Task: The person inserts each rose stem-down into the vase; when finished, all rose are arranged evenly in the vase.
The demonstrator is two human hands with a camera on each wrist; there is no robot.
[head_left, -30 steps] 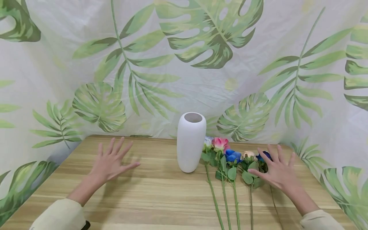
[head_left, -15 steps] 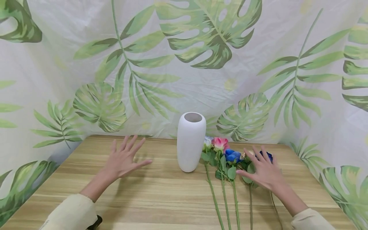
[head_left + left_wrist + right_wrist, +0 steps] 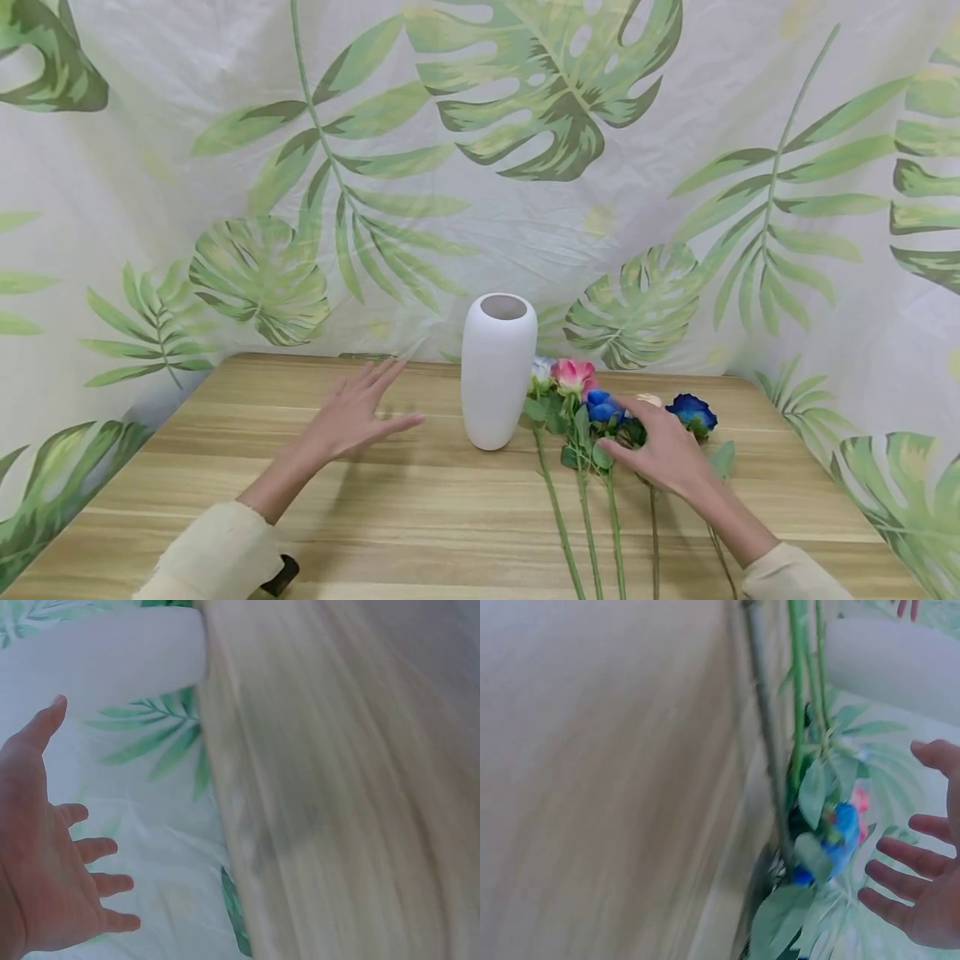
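A white vase (image 3: 498,375) stands upright near the back middle of the table, its mouth facing up. My left hand (image 3: 351,418) is to its left, fingers spread and holding nothing; the left wrist view shows the same open palm (image 3: 52,862) beside the vase (image 3: 112,656). Over the flowers at the right is my right hand (image 3: 663,450), fingers extended, gripping nothing. Beneath and around it lie a pink rose (image 3: 574,377), a blue rose (image 3: 602,407), a dark blue rose (image 3: 692,412) and a pale peach one (image 3: 648,401), partly hidden. A whitish rose (image 3: 542,372) lies partly behind the vase.
Long green stems (image 3: 558,517) run from the blooms toward the table's front edge. The wooden table (image 3: 420,517) backs onto a leaf-printed cloth (image 3: 375,167). A black band (image 3: 281,575) shows at the left sleeve (image 3: 217,554).
Both hands have moved inward toward the vase, the left one to the right and the right one to the left. The dark blue rose is now uncovered. Vase and flowers have stayed put.
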